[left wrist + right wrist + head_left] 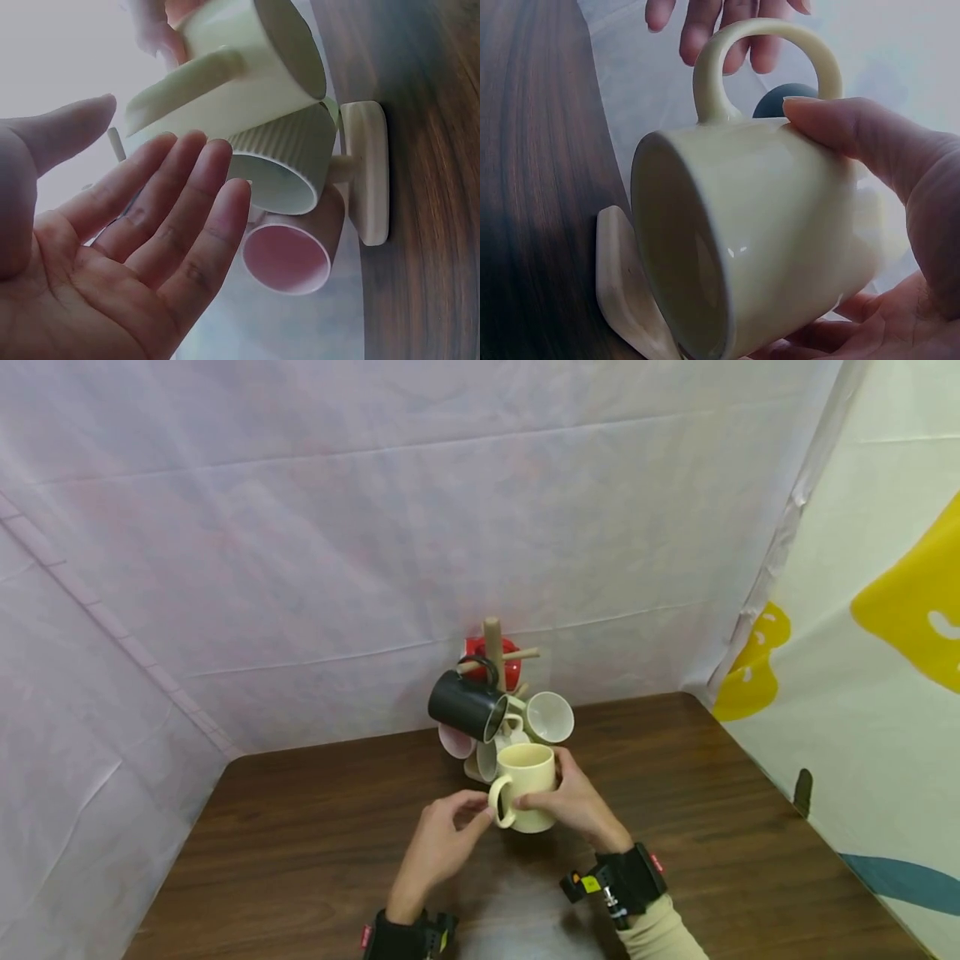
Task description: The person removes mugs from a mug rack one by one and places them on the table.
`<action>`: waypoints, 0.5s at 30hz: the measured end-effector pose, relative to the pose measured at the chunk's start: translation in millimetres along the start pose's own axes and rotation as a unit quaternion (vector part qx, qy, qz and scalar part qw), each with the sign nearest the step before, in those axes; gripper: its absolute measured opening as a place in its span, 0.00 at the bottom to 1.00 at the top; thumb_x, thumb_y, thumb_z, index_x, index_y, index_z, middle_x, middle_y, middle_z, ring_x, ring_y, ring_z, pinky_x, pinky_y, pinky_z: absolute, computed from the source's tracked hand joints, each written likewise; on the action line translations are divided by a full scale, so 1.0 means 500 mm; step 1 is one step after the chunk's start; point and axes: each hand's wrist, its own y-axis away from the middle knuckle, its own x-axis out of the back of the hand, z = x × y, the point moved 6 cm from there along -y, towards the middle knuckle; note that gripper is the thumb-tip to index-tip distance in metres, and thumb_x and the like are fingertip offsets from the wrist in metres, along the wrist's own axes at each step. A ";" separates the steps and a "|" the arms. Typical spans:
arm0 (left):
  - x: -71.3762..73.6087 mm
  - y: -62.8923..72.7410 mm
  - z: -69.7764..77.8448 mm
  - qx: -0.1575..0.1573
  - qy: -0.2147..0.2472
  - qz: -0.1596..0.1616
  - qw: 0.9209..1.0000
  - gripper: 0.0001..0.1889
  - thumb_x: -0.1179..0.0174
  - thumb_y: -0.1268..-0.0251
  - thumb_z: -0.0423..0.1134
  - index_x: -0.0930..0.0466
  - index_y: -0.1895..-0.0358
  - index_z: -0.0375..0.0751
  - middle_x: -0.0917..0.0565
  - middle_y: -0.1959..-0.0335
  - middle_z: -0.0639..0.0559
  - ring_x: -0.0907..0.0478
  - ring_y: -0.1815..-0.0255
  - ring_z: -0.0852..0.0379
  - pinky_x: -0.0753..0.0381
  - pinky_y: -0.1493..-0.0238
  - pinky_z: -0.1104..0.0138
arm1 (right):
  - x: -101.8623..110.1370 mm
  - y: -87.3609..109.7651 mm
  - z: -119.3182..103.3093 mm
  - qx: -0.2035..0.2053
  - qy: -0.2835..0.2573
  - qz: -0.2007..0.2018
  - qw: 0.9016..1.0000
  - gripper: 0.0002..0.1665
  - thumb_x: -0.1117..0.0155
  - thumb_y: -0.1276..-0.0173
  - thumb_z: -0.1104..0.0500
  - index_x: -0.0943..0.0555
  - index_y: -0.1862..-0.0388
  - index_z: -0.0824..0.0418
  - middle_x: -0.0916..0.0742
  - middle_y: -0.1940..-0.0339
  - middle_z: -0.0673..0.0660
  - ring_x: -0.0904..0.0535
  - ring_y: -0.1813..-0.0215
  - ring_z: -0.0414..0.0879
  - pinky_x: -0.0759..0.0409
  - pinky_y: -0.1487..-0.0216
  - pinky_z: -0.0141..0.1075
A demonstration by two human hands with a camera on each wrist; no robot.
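Observation:
A pale yellow mug (528, 781) is upright in my right hand (576, 800), which grips its body from the right, thumb in front near the handle. The mug's handle (705, 75) points left, towards my left hand (441, 837). In the head view the left fingertips are right at that handle. The left wrist view shows the left hand's fingers (176, 202) extended and its thumb held apart, with nothing between them. Behind the yellow mug stands a wooden mug tree (492, 647), its lower part mostly hidden. The mug's underside (679, 247) faces the tabletop.
On the tree hang a black mug (459, 706), a red mug (513, 673), a mug with a white inside (550, 718), a ribbed pale green mug (300, 142) and a pink-lined mug (286, 259). The brown wooden table (315, 827) meets sheeted walls (375, 568) at its back and sides.

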 end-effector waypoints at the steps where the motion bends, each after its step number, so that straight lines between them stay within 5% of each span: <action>1: -0.001 -0.001 0.000 0.002 -0.001 0.001 1.000 0.14 0.38 0.30 0.45 0.15 0.51 0.40 0.12 0.57 0.49 0.16 0.54 0.51 0.17 0.54 0.64 | 0.000 0.000 0.000 0.001 0.002 0.000 1.000 0.52 0.16 0.55 0.55 0.35 0.33 0.58 0.21 0.45 0.60 0.22 0.48 0.52 0.23 0.51 0.40; 15: -0.001 -0.007 0.012 -0.009 -0.007 0.024 1.000 0.11 0.38 0.30 0.45 0.14 0.53 0.43 0.12 0.60 0.51 0.15 0.56 0.53 0.18 0.52 0.53 | -0.009 -0.001 -0.002 0.006 0.006 -0.001 1.000 0.52 0.16 0.56 0.56 0.35 0.33 0.58 0.21 0.44 0.59 0.22 0.48 0.52 0.23 0.50 0.41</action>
